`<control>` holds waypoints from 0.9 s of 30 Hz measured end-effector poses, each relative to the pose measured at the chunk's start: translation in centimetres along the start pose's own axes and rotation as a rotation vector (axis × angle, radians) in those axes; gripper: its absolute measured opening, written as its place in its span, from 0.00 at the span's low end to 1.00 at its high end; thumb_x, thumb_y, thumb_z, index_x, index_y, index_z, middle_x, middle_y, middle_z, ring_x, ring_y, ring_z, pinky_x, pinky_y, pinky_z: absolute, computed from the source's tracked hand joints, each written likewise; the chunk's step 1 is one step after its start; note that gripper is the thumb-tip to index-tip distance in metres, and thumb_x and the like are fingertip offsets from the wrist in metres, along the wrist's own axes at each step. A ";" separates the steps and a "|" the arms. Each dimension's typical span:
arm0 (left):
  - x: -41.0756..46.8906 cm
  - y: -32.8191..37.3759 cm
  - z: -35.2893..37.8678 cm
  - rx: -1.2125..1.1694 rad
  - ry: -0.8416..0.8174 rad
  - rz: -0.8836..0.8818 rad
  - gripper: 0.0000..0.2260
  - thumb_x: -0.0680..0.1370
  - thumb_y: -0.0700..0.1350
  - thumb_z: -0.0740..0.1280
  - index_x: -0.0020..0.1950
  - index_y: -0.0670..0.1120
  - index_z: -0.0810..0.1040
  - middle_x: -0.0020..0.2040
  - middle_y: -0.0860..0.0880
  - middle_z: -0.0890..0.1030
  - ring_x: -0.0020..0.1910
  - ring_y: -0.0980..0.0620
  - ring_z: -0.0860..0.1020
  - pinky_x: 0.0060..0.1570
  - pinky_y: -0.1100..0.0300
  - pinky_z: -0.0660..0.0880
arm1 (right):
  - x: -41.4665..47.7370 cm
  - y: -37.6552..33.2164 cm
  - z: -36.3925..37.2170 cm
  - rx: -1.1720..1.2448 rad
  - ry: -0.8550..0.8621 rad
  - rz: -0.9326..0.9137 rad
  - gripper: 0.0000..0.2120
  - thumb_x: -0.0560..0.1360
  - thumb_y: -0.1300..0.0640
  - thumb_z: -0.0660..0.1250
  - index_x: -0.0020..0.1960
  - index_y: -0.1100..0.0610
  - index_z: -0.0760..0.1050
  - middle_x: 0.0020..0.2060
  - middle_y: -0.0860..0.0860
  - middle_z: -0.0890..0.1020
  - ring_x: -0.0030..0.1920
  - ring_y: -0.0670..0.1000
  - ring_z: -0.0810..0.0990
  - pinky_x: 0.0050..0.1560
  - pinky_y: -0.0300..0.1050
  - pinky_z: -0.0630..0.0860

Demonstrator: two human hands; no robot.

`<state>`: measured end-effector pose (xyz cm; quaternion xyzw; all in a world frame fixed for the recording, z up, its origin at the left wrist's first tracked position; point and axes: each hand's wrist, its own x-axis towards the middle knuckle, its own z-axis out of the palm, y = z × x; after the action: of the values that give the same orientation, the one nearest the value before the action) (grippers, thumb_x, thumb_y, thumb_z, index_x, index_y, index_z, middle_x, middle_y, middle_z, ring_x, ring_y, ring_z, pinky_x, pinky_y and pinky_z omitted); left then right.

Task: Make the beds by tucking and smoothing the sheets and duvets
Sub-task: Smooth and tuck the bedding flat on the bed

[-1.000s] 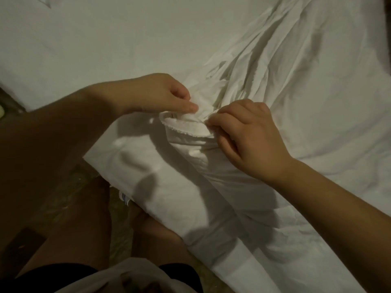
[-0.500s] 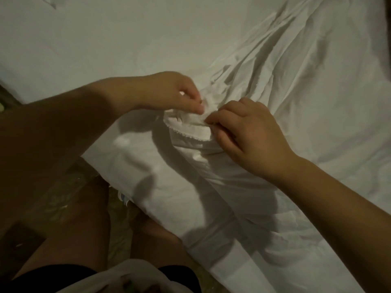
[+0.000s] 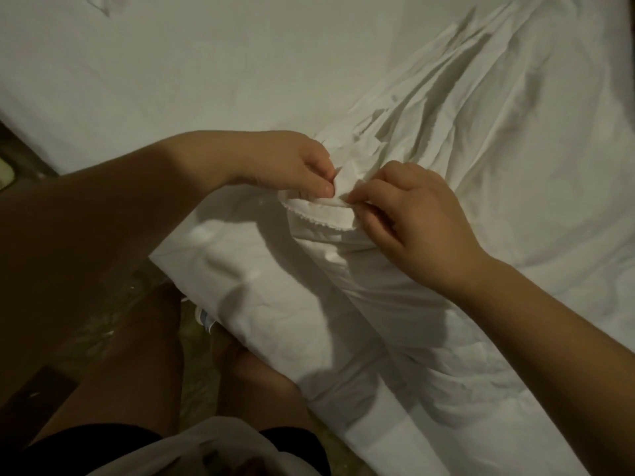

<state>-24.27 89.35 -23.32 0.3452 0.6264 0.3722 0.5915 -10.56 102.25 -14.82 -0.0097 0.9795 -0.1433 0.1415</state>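
Both hands, left hand (image 3: 285, 163) and right hand (image 3: 417, 218), pinch bunched sheet (image 3: 343, 187).

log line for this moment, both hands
left hand: pinches sheet corner | right hand: pinches same corner | sheet: rumpled beyond hands

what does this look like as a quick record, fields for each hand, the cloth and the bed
left hand: pinches the bunched corner of the white cloth with a stitched zigzag hem
right hand: pinches the same corner from the opposite side
cloth state: creased, folds fanning away from the hands
bed: flat white sheet beyond the hands
stage: corner not yet smoothed
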 end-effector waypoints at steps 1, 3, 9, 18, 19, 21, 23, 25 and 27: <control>0.1 0.3 -0.1 -0.004 0.003 0.002 0.07 0.75 0.42 0.69 0.39 0.53 0.78 0.46 0.54 0.77 0.44 0.60 0.74 0.46 0.72 0.69 | 0.1 0.0 -0.1 0.000 0.006 -0.003 0.11 0.77 0.56 0.61 0.50 0.59 0.81 0.40 0.54 0.78 0.38 0.56 0.76 0.37 0.52 0.72; 0.0 0.5 -0.4 -0.053 0.060 0.028 0.07 0.74 0.40 0.69 0.40 0.53 0.78 0.48 0.54 0.76 0.45 0.62 0.73 0.46 0.75 0.67 | 0.3 0.0 -0.2 0.003 0.015 -0.002 0.12 0.78 0.55 0.60 0.48 0.60 0.80 0.39 0.55 0.77 0.38 0.56 0.76 0.36 0.51 0.73; -0.8 -0.4 0.6 -0.065 0.275 0.117 0.09 0.76 0.40 0.67 0.42 0.55 0.76 0.50 0.57 0.71 0.49 0.64 0.70 0.50 0.80 0.61 | 1.9 0.2 -1.2 -0.107 0.048 0.010 0.12 0.77 0.56 0.59 0.49 0.61 0.79 0.42 0.57 0.79 0.42 0.59 0.77 0.38 0.44 0.68; -2.0 -0.8 2.4 -0.226 0.393 -0.009 0.14 0.75 0.53 0.67 0.47 0.41 0.78 0.51 0.47 0.77 0.48 0.53 0.74 0.48 0.59 0.70 | 8.7 0.9 -0.9 -0.302 -0.201 -0.076 0.14 0.81 0.52 0.57 0.61 0.52 0.78 0.56 0.53 0.79 0.60 0.58 0.70 0.49 0.46 0.59; -1.8 -0.9 2.5 -0.212 0.443 -0.024 0.08 0.76 0.49 0.68 0.44 0.44 0.78 0.50 0.47 0.77 0.47 0.53 0.74 0.47 0.58 0.69 | 9.0 0.7 -0.6 -0.304 -0.214 -0.071 0.14 0.81 0.52 0.57 0.61 0.51 0.78 0.57 0.53 0.78 0.60 0.58 0.70 0.49 0.46 0.59; -1.5 -1.4 3.0 -0.276 0.538 -0.060 0.07 0.76 0.45 0.67 0.38 0.48 0.76 0.46 0.48 0.77 0.43 0.53 0.74 0.45 0.59 0.69 | 8.7 0.5 -0.5 -0.260 -0.168 -0.054 0.13 0.80 0.52 0.58 0.59 0.51 0.79 0.56 0.53 0.78 0.58 0.57 0.71 0.50 0.46 0.61; -1.3 -2.1 3.6 -0.353 0.582 -0.095 0.08 0.76 0.45 0.67 0.37 0.49 0.76 0.40 0.48 0.77 0.36 0.56 0.73 0.39 0.63 0.69 | 7.4 0.5 -0.8 -0.150 -0.046 -0.029 0.12 0.78 0.51 0.61 0.56 0.53 0.79 0.54 0.53 0.78 0.54 0.55 0.74 0.50 0.47 0.67; -1.6 -2.2 3.8 -0.390 0.596 -0.085 0.05 0.76 0.44 0.68 0.40 0.48 0.77 0.39 0.49 0.77 0.34 0.60 0.73 0.36 0.68 0.69 | 5.3 0.6 -1.4 -0.084 -0.022 -0.055 0.14 0.77 0.48 0.61 0.53 0.55 0.79 0.49 0.54 0.79 0.49 0.55 0.75 0.47 0.48 0.70; -2.0 -2.0 3.9 -0.300 0.667 -0.019 0.04 0.74 0.43 0.70 0.46 0.49 0.76 0.46 0.49 0.77 0.42 0.59 0.74 0.44 0.67 0.71 | 2.8 0.7 -1.8 -0.102 -0.085 -0.118 0.17 0.78 0.46 0.58 0.49 0.57 0.79 0.42 0.54 0.79 0.42 0.56 0.74 0.43 0.50 0.70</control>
<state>-20.24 86.84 -24.13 0.1084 0.7266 0.5463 0.4023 -13.78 103.29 -14.18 -0.0805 0.9763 -0.1009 0.1736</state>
